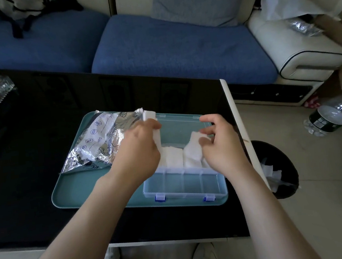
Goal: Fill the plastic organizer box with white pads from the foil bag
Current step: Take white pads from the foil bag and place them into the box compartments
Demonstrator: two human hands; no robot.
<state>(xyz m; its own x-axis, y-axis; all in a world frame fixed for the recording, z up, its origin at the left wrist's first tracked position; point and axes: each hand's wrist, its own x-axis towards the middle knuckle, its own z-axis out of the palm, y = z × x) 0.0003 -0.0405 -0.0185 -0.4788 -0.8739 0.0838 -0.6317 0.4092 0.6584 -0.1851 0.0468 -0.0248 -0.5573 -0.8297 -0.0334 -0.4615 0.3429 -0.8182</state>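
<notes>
Two hands work over the plastic organizer box (184, 187) in the head view, the only one I have. My left hand (138, 147) has its fingers (155, 125) curled round a stack of white pads (150, 115); the stack's top sticks out beyond the fingertips and its lower end shows just under them. My right hand (219, 145) has thumb and fingers bent, pinching the edge of a crumpled pad (193, 142) that stands up out of the box's rear row, just left of those fingertips. Between the two hands a flat pad (171, 156) lies in a rear compartment, touching the crumpled one's base. The box's front row of compartments sits nearer to me than either set of fingers, with two blue latches (160, 197) on its near wall. Its clear lid (178, 128) lies folded back beyond the fingers.

The foil bag (100, 142) lies crumpled just left of the left fingers, its torn mouth touching the stack. Bag and box both rest on a teal tray (74, 193), which sits on the black bench (24, 174).

Well beyond the fingers is a blue sofa (169, 52). Right of the right hand, past the bench edge, a black waste bin (283, 156) stands on the floor, with a plastic bottle (332, 118) lying farther off.
</notes>
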